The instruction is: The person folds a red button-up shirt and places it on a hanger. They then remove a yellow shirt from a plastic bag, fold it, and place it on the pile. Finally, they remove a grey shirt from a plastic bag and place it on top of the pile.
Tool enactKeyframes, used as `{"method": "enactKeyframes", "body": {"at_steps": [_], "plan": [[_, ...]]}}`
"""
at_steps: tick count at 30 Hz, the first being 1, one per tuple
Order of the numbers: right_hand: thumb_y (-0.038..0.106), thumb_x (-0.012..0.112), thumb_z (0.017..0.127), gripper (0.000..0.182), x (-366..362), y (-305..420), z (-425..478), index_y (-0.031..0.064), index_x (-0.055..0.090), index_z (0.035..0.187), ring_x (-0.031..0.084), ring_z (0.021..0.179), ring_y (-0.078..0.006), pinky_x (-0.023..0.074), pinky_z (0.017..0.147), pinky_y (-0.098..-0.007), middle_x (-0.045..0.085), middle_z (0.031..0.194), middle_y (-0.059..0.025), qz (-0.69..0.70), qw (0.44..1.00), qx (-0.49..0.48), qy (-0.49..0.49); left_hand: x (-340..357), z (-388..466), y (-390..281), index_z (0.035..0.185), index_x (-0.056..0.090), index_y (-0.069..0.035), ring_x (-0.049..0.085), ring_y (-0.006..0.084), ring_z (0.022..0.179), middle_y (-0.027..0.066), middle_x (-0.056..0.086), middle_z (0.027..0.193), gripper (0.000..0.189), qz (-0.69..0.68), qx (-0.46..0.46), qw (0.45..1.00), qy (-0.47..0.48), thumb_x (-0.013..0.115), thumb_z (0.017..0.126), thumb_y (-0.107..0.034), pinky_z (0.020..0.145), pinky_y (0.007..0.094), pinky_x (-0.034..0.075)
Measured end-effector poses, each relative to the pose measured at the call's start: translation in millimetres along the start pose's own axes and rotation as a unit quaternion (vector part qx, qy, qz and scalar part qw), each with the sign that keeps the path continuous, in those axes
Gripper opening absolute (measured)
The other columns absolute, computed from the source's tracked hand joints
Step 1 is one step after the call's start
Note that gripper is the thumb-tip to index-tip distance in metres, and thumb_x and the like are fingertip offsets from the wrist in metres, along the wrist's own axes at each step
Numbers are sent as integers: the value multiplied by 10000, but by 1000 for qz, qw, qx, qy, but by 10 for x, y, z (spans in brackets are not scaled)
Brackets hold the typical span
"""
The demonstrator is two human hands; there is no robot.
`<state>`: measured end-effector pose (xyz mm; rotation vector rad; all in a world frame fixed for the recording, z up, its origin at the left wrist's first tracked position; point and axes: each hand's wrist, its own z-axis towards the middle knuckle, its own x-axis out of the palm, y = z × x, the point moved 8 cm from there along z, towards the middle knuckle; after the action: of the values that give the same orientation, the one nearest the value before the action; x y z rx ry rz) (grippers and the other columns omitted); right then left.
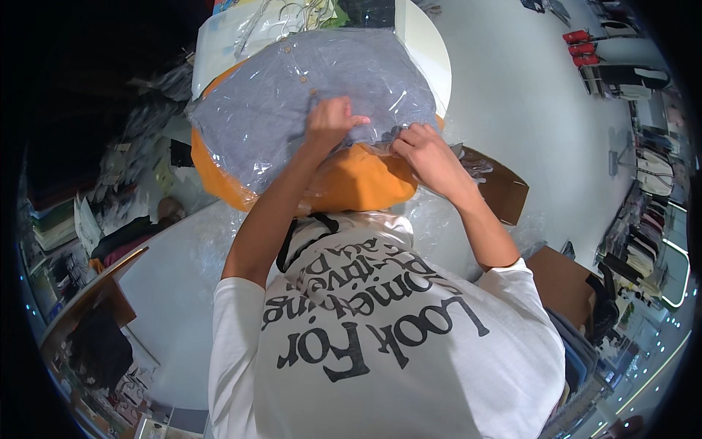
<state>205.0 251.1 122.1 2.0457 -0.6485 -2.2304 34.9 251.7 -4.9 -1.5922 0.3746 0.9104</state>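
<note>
A grey knitted garment with a row of buttons lies flat inside a clear plastic bag (252, 115). Beneath it is an orange garment (362, 178), bulging out at the near side and the left, with clear film over part of it. My left hand (330, 122) rests on the bagged grey garment below the lowest button, fingers curled and thumb pointing right. Whether film is pinched in it cannot be made out. At the bag's near right edge, my right hand (418, 145) has its fingers bent down onto the film, gripping it.
The stack lies on a white round-ended table (436, 60), with metal hangers (299, 13) at its far side. An opened cardboard box (499, 186) stands to the right, another cardboard box (562, 282) nearer me. Loose clear plastic (214, 236) lies low on the left. Clothing racks (639, 230) line the right.
</note>
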Motion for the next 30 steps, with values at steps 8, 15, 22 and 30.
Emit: {"method": "enactKeyframes", "body": {"at_steps": [8,15,22,30], "plan": [[37,650,780,292,-112,18,-261,46,664,1071,575,907,-259,464,819,-365,582,911,-78,50,995,5,-82,120,91,-457,698,584,-28,557,163,575,51,579,601,414,-140,-5,983,119,875,700,-322,542,315,456],[63,674,820,394,38,-511,-319,103,665,1212,591,904,-281,493,778,-383,584,934,-113,164,969,125,-137,341,199,-465,679,580,-11,505,102,532,26,551,567,384,-256,15,954,153,876,715,-253,494,297,421],[11,688,762,173,181,-652,-183,28,705,933,582,922,-266,493,784,-367,589,965,-76,129,981,67,-128,330,242,-494,656,585,-29,487,83,503,22,578,557,405,-181,-2,973,142,898,704,-282,474,264,402],[10,657,733,232,-37,-391,-791,48,735,948,595,887,-246,527,743,-371,615,991,-56,65,975,134,-168,202,196,-628,631,580,-18,542,330,533,156,599,579,510,21,12,998,55,870,672,-436,529,406,450]]}}
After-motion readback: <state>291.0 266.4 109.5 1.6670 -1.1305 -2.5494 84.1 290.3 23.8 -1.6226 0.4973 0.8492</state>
